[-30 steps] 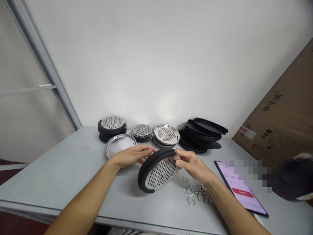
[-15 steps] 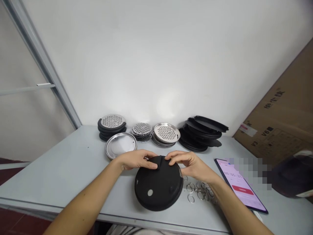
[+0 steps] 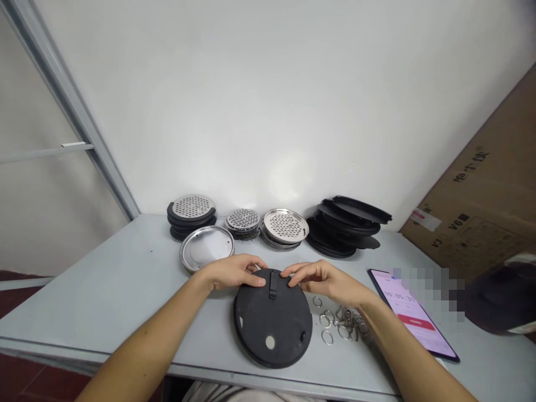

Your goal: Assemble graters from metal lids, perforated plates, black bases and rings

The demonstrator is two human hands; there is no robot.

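A round black disc (image 3: 280, 324) sits in front of me at the table's near edge, its face tilted towards me. On it are a short raised strap-like tab (image 3: 273, 285) at the top, a pale round spot (image 3: 270, 342) low down and a small dark knob at the lower right. My left hand (image 3: 237, 272) grips the upper left rim, thumb on the face and fingers behind. At the upper right rim, my right hand (image 3: 320, 279) has its fingertips on the edge beside the tab. Several loose metal rings (image 3: 327, 337) lie just right of the disc.
Along the wall stand perforated metal discs (image 3: 287, 225), smaller grater-like discs (image 3: 243, 219), black-rimmed discs (image 3: 192, 207) and a pile of black round parts (image 3: 352, 218). A plain metal lid (image 3: 207, 245) lies behind my left hand. On the right are a phone (image 3: 412, 312) and a cardboard box (image 3: 473, 195).
The black disc has turned slightly and its lower edge has shifted right and towards me. The tab is now uncovered, as my left thumb has moved off it. Both hands stay at the rim.
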